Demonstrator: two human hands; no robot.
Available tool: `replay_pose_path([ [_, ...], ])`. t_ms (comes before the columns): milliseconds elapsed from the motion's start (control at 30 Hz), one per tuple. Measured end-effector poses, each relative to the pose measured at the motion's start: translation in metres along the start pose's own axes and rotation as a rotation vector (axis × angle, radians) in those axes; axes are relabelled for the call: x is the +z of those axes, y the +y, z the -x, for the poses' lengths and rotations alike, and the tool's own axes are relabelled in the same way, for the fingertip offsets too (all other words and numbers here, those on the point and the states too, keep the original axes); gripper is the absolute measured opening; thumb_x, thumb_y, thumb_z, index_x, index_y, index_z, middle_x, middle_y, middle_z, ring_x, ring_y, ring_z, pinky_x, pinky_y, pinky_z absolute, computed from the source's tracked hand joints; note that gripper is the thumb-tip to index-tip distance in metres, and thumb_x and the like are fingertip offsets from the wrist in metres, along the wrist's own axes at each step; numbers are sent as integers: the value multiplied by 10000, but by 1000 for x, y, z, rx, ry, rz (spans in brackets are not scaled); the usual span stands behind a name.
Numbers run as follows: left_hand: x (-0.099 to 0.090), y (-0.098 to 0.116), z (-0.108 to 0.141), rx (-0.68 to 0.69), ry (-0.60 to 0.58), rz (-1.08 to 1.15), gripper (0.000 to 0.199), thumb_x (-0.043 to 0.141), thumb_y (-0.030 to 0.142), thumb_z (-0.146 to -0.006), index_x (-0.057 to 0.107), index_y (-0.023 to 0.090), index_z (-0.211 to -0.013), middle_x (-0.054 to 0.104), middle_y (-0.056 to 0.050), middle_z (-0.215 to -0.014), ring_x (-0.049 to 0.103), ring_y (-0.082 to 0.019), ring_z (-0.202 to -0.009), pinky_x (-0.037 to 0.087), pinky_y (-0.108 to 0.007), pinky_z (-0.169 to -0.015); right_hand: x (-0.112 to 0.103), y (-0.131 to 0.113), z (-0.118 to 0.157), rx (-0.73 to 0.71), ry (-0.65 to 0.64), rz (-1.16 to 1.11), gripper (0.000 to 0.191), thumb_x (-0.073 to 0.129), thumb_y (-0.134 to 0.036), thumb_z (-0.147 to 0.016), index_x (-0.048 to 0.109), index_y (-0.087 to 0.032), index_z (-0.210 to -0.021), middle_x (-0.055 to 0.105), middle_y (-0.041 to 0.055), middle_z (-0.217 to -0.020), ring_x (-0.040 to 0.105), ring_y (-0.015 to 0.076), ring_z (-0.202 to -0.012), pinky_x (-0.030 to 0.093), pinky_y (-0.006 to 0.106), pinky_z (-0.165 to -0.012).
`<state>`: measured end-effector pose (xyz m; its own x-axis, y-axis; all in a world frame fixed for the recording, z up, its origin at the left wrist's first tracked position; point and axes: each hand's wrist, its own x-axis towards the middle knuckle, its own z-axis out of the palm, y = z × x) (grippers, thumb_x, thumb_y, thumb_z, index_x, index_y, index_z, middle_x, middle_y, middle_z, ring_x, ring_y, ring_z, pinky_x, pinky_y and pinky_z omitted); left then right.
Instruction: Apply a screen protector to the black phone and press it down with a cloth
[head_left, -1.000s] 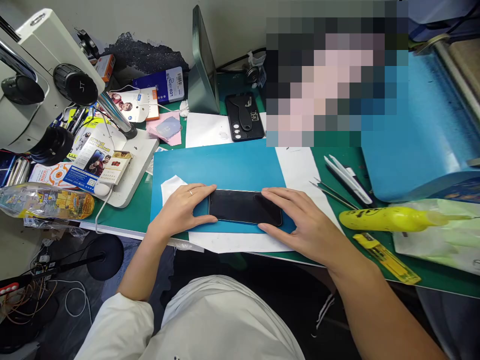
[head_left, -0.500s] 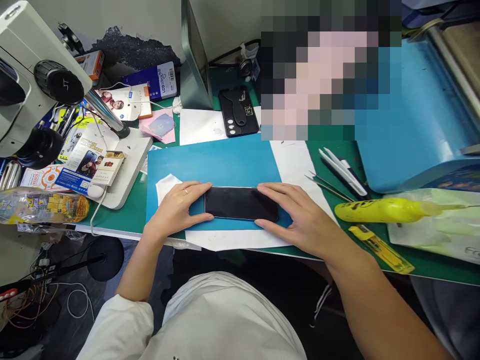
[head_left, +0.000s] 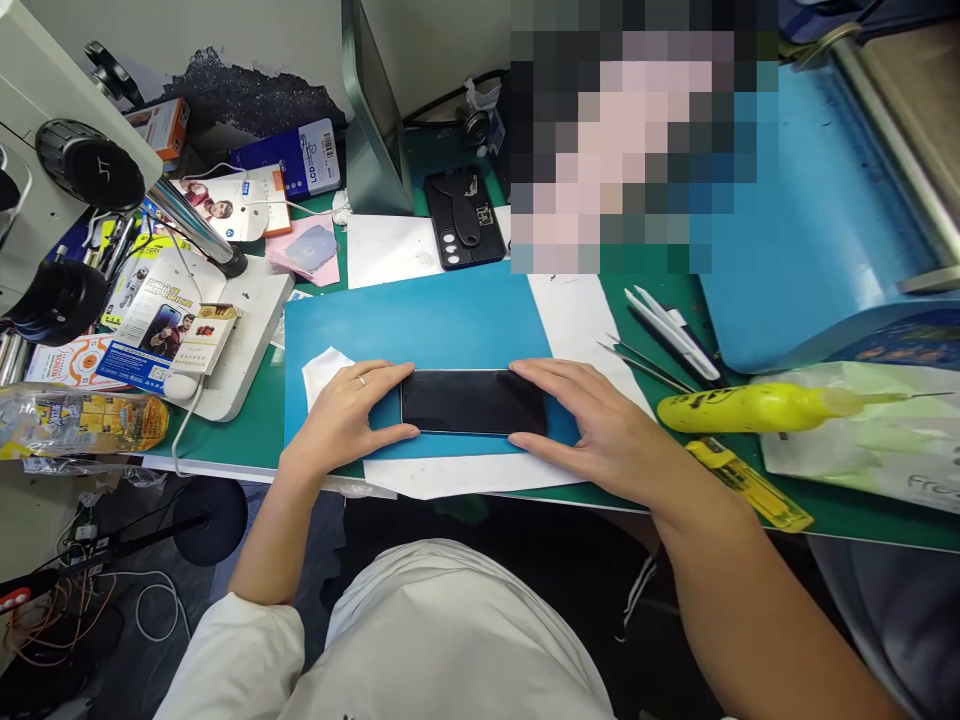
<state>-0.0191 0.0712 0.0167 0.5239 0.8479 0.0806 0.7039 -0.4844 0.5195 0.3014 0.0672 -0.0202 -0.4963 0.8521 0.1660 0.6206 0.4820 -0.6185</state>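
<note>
I'm seeing the phone (head_left: pixel 473 402) showing plain glossy black, with a pale rim, against a solid blue mat (head_left: pixel 420 320). White paper (head_left: pixel 487 476) is contrasting with the green desk (head_left: pixel 255 425). I'm picking out a bright yellow bottle (head_left: pixel 739 409) bearing black marks, a black case (head_left: pixel 466 218) displaying small white markings, and a white microscope (head_left: pixel 60 55) wearing black knobs (head_left: pixel 90 165). The shirt (head_left: pixel 450 640) is looking plain off-white.

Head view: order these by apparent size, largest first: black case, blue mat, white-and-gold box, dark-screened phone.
1. Blue mat
2. Dark-screened phone
3. Black case
4. White-and-gold box
</note>
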Motion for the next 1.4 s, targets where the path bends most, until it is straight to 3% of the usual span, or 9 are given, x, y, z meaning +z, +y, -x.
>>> replay_pose_path([
  [533, -2, -1, 0, -23, -14, 27, 659, 770, 451, -883, 525, 259, -1464, 655, -94, -1409, 581, -291, -1322, 492, -472, -1100, -3, 3, 0, 84, -81, -51, 664, 608, -539, -948, 392, -342, -1545, 543, 97, -1510, 525, 326, -1400, 473, 540, -1148],
  [1400, -1, -2, 0, 8, 1, -10, 693, 765, 464, -883, 492, 272, -1491, 665, -103, -1387, 587, -300, -1309, 508, -488, -1079, -2, -3, 0, 55, -76, -22, 700, 604, -522, -954, 349, -330, -1578, 501, 105, -1545, 507, 337, -1410, 493, 523, -1135],
])
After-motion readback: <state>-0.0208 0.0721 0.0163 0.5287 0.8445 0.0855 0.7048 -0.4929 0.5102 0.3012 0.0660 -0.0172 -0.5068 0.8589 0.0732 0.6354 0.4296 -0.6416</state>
